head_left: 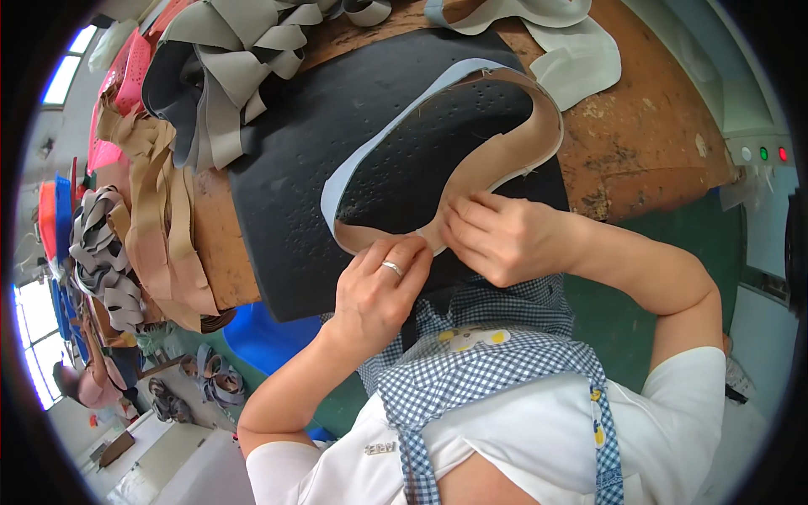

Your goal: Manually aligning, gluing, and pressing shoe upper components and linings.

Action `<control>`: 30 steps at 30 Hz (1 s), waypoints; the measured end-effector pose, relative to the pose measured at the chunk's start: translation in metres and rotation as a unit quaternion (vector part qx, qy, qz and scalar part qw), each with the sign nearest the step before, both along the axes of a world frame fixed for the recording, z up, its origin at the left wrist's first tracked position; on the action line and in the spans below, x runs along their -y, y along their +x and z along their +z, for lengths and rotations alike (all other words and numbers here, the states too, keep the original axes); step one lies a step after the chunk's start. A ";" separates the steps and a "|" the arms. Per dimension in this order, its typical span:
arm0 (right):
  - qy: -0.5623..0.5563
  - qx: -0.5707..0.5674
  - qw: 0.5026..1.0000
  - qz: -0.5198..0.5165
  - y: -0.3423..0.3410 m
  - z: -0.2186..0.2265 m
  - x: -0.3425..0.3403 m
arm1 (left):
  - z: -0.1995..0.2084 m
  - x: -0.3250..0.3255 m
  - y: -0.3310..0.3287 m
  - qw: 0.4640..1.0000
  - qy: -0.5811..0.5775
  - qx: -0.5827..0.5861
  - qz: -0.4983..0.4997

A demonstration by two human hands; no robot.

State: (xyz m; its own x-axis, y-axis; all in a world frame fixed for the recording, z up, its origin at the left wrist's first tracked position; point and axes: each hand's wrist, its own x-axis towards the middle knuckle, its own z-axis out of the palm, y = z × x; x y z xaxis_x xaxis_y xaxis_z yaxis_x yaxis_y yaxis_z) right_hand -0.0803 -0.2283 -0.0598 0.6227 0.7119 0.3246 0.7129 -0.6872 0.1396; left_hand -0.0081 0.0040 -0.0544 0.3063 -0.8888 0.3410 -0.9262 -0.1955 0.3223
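Observation:
A long shoe-upper-like strip (497, 157), tan on the inner face and pale blue-grey on the outer, stands on edge in a curved loop on a black pitted mat (282, 189). At the near side of the loop, my left hand (379, 282), with a ring on one finger, pinches the strip's lower edge. Just to its right, my right hand (513, 240) is closed on the same strip, fingertips bent against the tan face. The two hands are close together, and the thumbs are mostly hidden. Loose threads stick out from the strip's right edge.
Grey strips (223, 71) are heaped at the far left of the worn wooden table (648, 139). Tan strips (164, 227) hang over its left edge. Pale pieces (576, 63) lie beyond the mat. A blue seat (265, 337) is below; another person (88, 379) is far left.

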 end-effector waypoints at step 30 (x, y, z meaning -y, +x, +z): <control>0.066 0.002 0.998 -0.018 0.007 -0.001 -0.021 | 0.000 0.006 0.001 0.991 -0.039 -0.088 0.092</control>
